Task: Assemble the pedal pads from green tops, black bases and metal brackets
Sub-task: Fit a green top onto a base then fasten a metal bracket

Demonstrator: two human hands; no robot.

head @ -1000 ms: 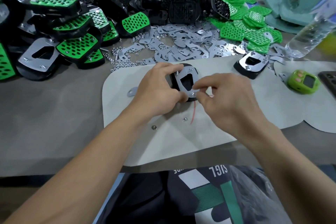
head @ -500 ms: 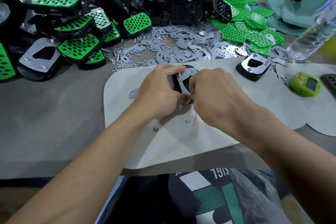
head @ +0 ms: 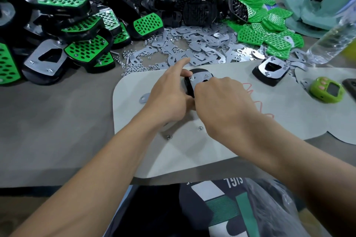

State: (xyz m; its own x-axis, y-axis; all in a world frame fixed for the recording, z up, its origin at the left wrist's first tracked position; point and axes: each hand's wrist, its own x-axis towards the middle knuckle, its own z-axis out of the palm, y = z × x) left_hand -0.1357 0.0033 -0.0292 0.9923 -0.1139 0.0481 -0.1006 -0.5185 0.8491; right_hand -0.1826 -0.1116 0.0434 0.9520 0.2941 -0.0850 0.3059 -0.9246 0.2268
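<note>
Grey tabletop [head: 57, 121], cloth-covered, with a pale mat [head: 134, 156] at the near edge. On the mat's far part lies the pedal pad [head: 201, 77] being worked on, black base down and metal bracket facing up, with a nut showing at its far-left corner. Left grip [head: 169, 98] holds the pad's left side: thumb set against the far rim, forefinger lifted straight and pointing away, other fingers hidden. Right grip [head: 219, 100] is curled down over the near part of the bracket, fingertips out of sight; cannot tell what, if anything, they pinch. Two loose nuts [head: 168, 136] lie on the mat nearer the body, and a small flat tab [head: 144, 98] sits just left of the left grip. Far left, a heap of finished pads [head: 81, 50]. Beyond the mat: spread brackets [head: 202, 48], black bases [head: 192, 9], green tops [head: 269, 34]. Right side: a second pad, bracket up [head: 270, 72], a green gadget [head: 326, 90], a clear bottle [head: 331, 44].
</note>
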